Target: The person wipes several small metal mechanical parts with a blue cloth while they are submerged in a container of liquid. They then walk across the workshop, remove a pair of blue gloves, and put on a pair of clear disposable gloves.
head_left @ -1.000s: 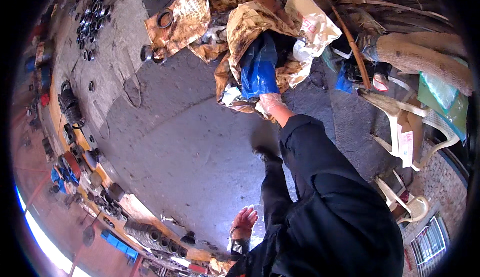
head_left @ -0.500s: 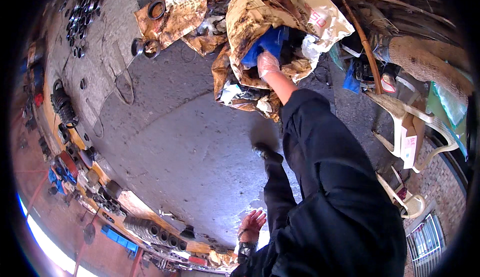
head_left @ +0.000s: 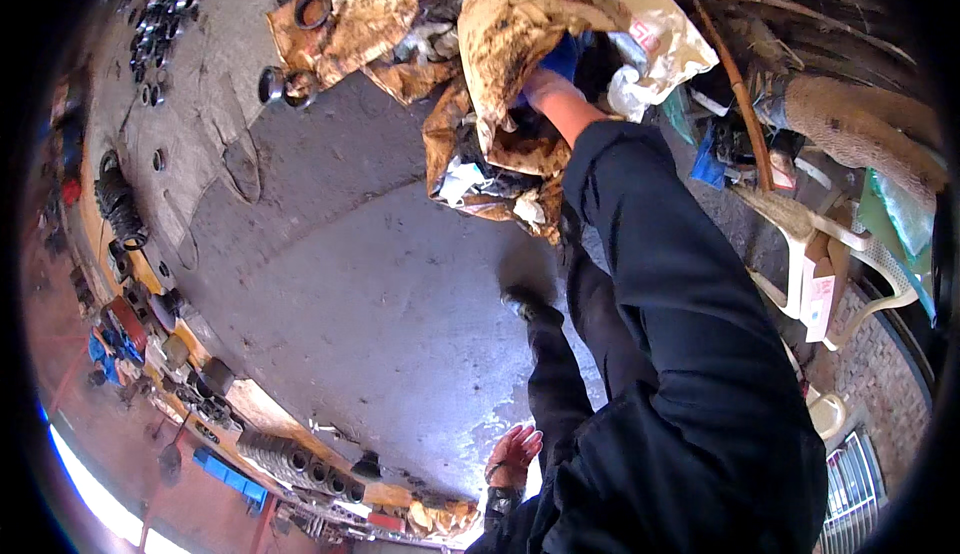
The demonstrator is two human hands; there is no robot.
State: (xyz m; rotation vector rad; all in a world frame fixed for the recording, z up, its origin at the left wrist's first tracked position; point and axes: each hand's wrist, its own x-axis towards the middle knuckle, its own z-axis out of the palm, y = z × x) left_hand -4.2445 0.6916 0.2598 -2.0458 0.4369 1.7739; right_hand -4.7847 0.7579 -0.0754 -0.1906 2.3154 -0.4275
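around rh (head_left: 547,85): blotchy brn sack (head_left: 503,39)

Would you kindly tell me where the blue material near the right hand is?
In the head view, the blue material is at upper centre, inside the mouth of the stained sack, beside the right hand.

Here we are, up on the person's head, left lens of a pair, peering steeply down and outward! The black sleeve (head_left: 690,264) looms close, the brown sack (head_left: 505,39) sits farther off, and the fisheye sweeps wide, bowing the floor's (head_left: 350,244) edges.
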